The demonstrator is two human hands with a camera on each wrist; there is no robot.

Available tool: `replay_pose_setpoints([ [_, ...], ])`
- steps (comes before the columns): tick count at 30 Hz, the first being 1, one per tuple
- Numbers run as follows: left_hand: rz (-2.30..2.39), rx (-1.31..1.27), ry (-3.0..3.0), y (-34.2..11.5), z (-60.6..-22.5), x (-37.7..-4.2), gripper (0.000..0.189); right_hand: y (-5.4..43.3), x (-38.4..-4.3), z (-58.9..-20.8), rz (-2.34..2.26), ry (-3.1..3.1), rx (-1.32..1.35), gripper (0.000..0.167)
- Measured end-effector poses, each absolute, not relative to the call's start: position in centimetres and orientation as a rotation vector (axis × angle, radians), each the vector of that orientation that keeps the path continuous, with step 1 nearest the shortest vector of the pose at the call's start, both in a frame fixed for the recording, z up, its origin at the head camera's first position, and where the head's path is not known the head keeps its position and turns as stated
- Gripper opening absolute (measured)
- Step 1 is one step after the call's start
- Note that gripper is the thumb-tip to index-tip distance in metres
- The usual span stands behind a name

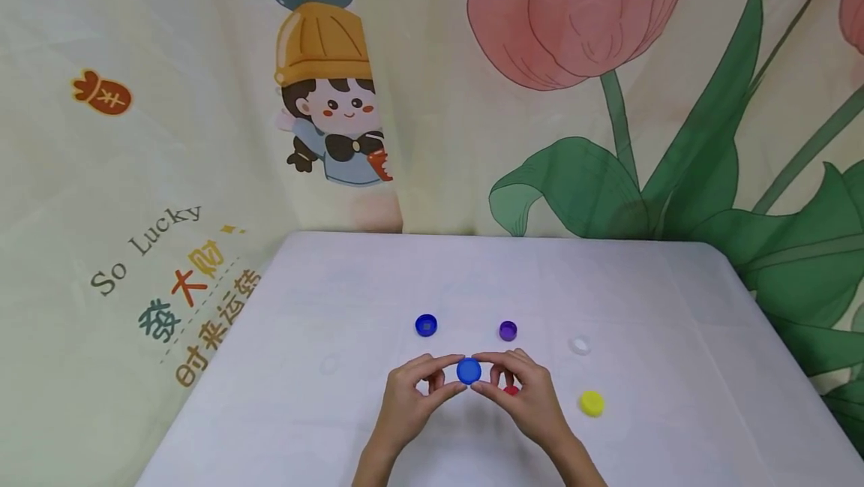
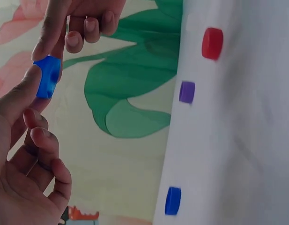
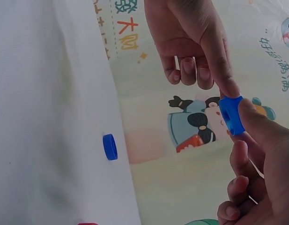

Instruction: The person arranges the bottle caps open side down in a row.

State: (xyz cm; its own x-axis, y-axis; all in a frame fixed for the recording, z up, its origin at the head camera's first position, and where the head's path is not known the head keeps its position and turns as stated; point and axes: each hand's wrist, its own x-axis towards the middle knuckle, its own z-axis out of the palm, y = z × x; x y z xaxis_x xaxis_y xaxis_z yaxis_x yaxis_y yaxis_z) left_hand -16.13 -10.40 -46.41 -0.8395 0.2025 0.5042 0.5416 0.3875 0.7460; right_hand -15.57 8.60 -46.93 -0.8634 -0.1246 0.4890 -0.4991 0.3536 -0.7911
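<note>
A light blue bottle cap (image 1: pixel 469 371) is held up above the table between both hands, its round top facing the head camera. My left hand (image 1: pixel 413 401) pinches its left side between thumb and index finger. From the other side, my right hand (image 1: pixel 529 397) pinches it the same way. The cap's hollow side shows in the right wrist view, where the blue cap (image 3: pixel 232 115) sits between the fingertips. The other fingers of both hands are curled loosely. A red cap (image 1: pixel 511 390) on the table is partly hidden behind the right hand.
On the white table (image 1: pixel 324 427) lie a dark blue cap (image 1: pixel 426 325), a purple cap (image 1: pixel 508 331), a clear whitish cap (image 1: pixel 580 345) and a yellow cap (image 1: pixel 592 403). A faint clear ring (image 1: pixel 328 364) lies at the left. A printed curtain (image 1: pixel 432 97) hangs behind the table.
</note>
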Motion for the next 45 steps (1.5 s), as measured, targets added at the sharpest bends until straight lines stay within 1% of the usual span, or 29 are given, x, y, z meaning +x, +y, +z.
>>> replay_pose_setpoints([
  [7,-1.375,-0.554,-2.347,-12.8,-47.9,-16.7,0.031,5.9,-16.7,-48.9,1.514,-2.294,0.500,0.028],
  [14,-1.270,-0.469,-2.425,-14.8,-49.8,-17.2,0.029,3.4,-17.7,-51.1,1.457,-2.414,0.511,0.027],
  [20,-1.206,-0.344,-2.652,-15.7,-51.0,-17.4,0.027,2.4,-18.2,-53.0,1.405,-2.564,0.522,0.026],
  [24,-1.201,-0.309,-2.762,-16.0,-51.5,-17.4,0.026,2.2,-18.1,-53.9,1.410,-2.603,0.524,0.024],
  [36,-1.120,-0.337,-2.840,-16.5,-52.1,-17.6,0.030,2.2,-18.2,-54.3,1.333,-2.726,0.520,0.027],
  [45,-1.091,-0.325,-2.877,-16.4,-52.1,-17.6,0.032,2.4,-18.3,-54.6,1.273,-2.704,0.598,0.028],
])
